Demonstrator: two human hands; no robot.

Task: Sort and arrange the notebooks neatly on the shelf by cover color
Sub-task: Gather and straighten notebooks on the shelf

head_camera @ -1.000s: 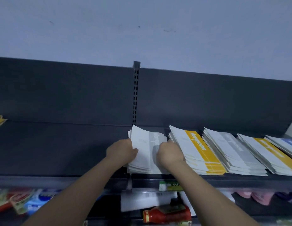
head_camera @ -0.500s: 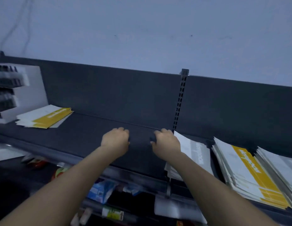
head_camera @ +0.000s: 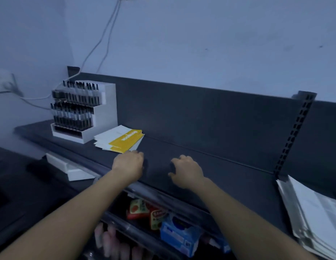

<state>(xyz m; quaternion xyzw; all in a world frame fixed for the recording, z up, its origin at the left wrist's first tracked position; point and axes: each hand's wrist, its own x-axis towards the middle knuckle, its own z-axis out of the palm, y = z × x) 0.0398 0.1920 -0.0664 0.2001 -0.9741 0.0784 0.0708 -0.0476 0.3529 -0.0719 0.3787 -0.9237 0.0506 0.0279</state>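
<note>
A small stack of white notebooks with a yellow band (head_camera: 119,140) lies on the dark shelf (head_camera: 210,166) at the left. My left hand (head_camera: 128,165) hovers just in front of that stack, fingers loosely curled, holding nothing. My right hand (head_camera: 187,171) hangs over the bare shelf about a hand's width to the right, fingers loosely curled and empty. A stack of white and grey notebooks (head_camera: 313,212) lies at the far right edge, partly cut off by the frame.
A white tiered display of dark pens (head_camera: 84,111) stands left of the yellow stack. A slotted upright post (head_camera: 294,132) divides the back panel. Below the shelf lie packaged goods (head_camera: 163,220). Cables run along the wall.
The view has swung left. Both hands left the grey notebook stack and moved left along the shelf. My left hand now sits next to the yellow stack.
</note>
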